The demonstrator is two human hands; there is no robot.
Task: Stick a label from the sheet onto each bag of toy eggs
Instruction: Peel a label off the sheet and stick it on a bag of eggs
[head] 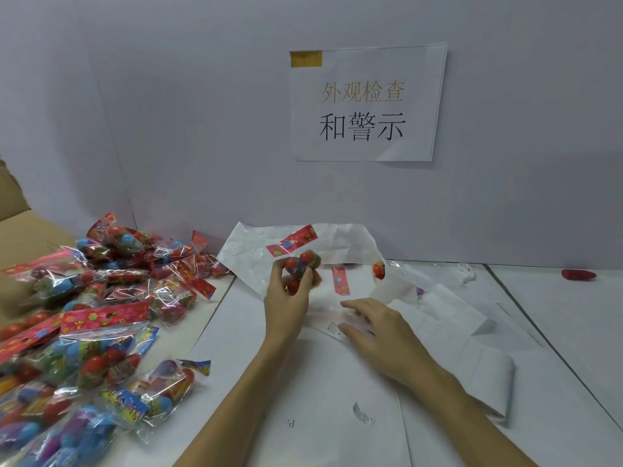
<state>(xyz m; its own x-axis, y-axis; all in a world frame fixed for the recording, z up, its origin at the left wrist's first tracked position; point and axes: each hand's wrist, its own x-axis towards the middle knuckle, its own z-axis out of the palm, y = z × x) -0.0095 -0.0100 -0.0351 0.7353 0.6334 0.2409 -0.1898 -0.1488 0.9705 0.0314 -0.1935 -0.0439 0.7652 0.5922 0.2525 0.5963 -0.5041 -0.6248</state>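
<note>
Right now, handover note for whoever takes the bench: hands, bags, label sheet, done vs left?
Left hand: raised, fingers pinching one bag of toy eggs above the table.
Right hand: open, fingers flat on the label sheet, at a printed label on its edge.
Unsorted pile of bags lies at the left, partly on a cardboard box. A few more bags sit on crumpled white paper behind the hands.
Done: cannot tell which bags carry labels.
Left: peel a label, stick it on the held bag, then work through the pile.
</note>
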